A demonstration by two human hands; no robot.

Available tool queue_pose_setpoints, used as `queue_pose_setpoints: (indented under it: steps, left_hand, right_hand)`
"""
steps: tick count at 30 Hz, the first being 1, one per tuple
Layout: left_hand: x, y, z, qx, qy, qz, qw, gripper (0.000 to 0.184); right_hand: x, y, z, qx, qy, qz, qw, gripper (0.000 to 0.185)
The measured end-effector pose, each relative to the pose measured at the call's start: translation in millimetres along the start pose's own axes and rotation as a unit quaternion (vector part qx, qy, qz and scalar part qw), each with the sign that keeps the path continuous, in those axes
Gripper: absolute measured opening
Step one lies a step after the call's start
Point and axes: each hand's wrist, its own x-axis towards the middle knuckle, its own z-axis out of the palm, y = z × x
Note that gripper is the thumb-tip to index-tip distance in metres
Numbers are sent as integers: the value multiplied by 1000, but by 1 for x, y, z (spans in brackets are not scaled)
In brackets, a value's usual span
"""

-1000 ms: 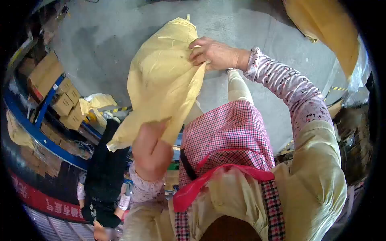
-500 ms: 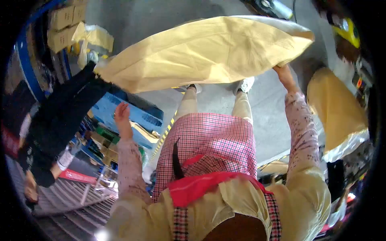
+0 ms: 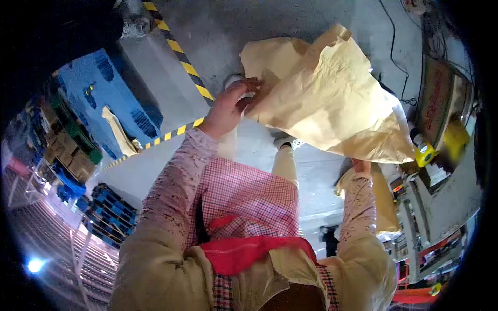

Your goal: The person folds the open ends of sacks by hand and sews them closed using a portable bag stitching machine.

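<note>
A large, creased piece of brown kraft paper [image 3: 332, 98] spreads in front of me above the floor, its folds lit brightly on the right. At its left edge is my left hand [image 3: 225, 111], with curled fingers and thumb closed at the paper's border. My right hand [image 3: 361, 166] holds the lower right edge from below; its fingers are hidden behind the paper. Beyond my right forearm, another brown paper piece [image 3: 384, 199] hangs or stands, partly covered by the arm.
Yellow-black floor tape [image 3: 179, 49] runs at the left, near a blue pallet-like platform [image 3: 111, 93]. Blue pallets [image 3: 111, 215] are stacked lower left. A grey metal frame [image 3: 415, 223], a yellow tape roll [image 3: 424, 154] and a black cable [image 3: 394, 46] are at the right. Another person's shoe [image 3: 136, 27] shows upper left.
My left hand has moved from free air to the paper's left edge. The paper has bunched up and shifted right, and my view has turned left, with my right hand still at its lower edge.
</note>
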Motion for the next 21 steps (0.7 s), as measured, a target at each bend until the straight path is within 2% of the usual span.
queue_pose_setpoints:
  steps: [1,3,4,7,9,10,11,12,13,14,15,16,17,18,19,20,21]
  left_hand:
    - [0,-6,-6,-10,8,4,1000,53]
    - [-2,-16,-10,198,-80,105,971,56]
    - [-4,-19,-7,192,-80,102,973,56]
    - [5,-25,18,-104,-45,19,993,50]
    - [16,-26,29,-112,-29,34,993,44]
    - [19,-43,30,47,-32,87,995,39]
    - [23,-36,26,204,-32,138,969,34]
    - [19,-28,11,53,-12,88,995,28]
    - [6,-49,-10,-55,-27,44,997,23]
    - [6,-55,-24,56,1,-20,998,19]
    - [11,-73,-33,33,30,-73,996,17]
    - [14,-91,-38,11,60,-131,990,15]
    - [20,-83,-44,81,47,-155,984,16]
    - [31,-74,-51,151,38,-169,973,17]
    - [32,-82,-55,152,26,-163,974,17]
    - [31,-93,-58,25,81,-169,982,18]
    - [34,-99,-60,-100,132,-168,972,19]
  right_hand:
    - [1,-4,3,1,3,4,1000,48]
    - [-2,-7,1,4,8,14,1000,49]
    - [-4,-8,-1,5,8,19,1000,49]
    - [-9,-6,-12,8,11,35,999,50]
    - [-15,-3,-22,12,12,46,999,50]
    - [-18,-1,-29,18,11,52,998,50]
    - [-20,0,-37,23,9,59,998,50]
    - [-23,2,-46,28,5,71,997,51]
    - [-27,2,-55,34,-2,83,996,51]
    - [-28,2,-66,40,-10,96,995,51]
    - [-30,1,-77,28,-15,108,994,51]
    - [-27,11,-99,-76,-19,128,989,45]
    - [-34,13,-104,36,-20,117,992,48]
    - [-37,10,-98,-58,-32,81,994,46]
    - [-46,4,-85,-149,-44,48,987,45]
    - [-62,-25,-59,-268,-68,11,961,28]
    - [-70,-32,-43,-171,-23,44,984,23]
